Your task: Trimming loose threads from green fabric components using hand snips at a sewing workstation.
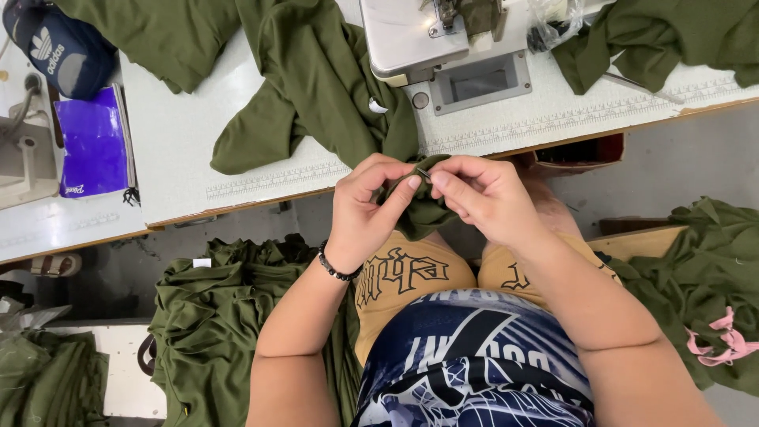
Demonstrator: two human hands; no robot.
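1. Sewing workshop seen from above: a white work table (182,150) runs across the upper half of the frame, with a grey floor below it.
2. At far left, a blue booklet (93,150) lies on the table; a dark blue cap (59,47) sits above it in the upper left corner.
3. Lower left, a heap of olive-green cloth (209,316) lies beside the person's knee.
4. Upper centre, a green garment (316,87) drapes off the table edge down to the hands; its long axis runs from upper left to lower right.
5. Centre frame, the left hand (365,209), with a black bead bracelet (338,269) at the wrist, is pinched shut on a bunched fold of the garment.
6. Between the two hands, a small dark metal tool (424,173), perhaps a thread snip, pokes out; it points up and left, toward the left thumb, almost touching it.
7. Just right of centre, the right hand (486,198) has fingertips closed on that tool, so this hand is nearer it.
8. Upper centre right, a white sewing machine (443,39) stands on the table.
9. At right, more green cloth (704,292) is piled, with a pink scrap (723,344) on it.
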